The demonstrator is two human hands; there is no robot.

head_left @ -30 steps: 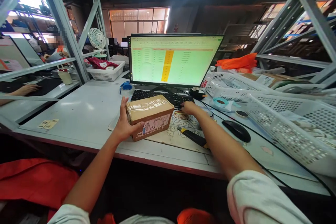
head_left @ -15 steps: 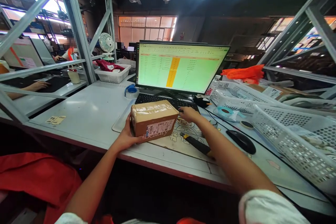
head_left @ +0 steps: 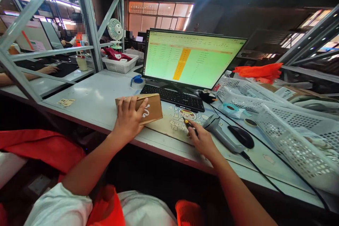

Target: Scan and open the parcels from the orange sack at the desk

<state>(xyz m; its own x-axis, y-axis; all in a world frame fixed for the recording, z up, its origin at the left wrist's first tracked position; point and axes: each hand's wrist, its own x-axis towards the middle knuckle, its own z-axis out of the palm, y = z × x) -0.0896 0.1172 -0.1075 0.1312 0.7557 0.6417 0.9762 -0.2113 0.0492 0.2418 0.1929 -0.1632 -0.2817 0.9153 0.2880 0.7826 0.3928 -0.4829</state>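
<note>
A small brown cardboard box [head_left: 152, 111] with a white printed mark stands at the desk's front edge. My left hand [head_left: 128, 116] grips it from the near side, fingers spread over its top and face. To the right, my right hand [head_left: 200, 136] is closed around a yellow-and-black utility knife [head_left: 187, 123], tip pointing up and away. Most of the handle is hidden by the fingers. Below both lies a desk mat [head_left: 169, 130] with cartoon print. A grey barcode scanner [head_left: 224, 136] rests just right of my right hand.
Behind are a keyboard [head_left: 172, 95] with a dark pen-like stick [head_left: 186, 108] at its edge, and a monitor [head_left: 190, 60]. Blue tape [head_left: 137, 82] stands left. A black mouse [head_left: 241, 136] and white baskets [head_left: 299, 144] are right. A co-worker's hand [head_left: 50, 69] shows beyond the frame.
My right hand has come nearer, left the thin dark object by the keyboard and taken up the utility knife. The box has turned and shifted left, and its label no longer shows.
</note>
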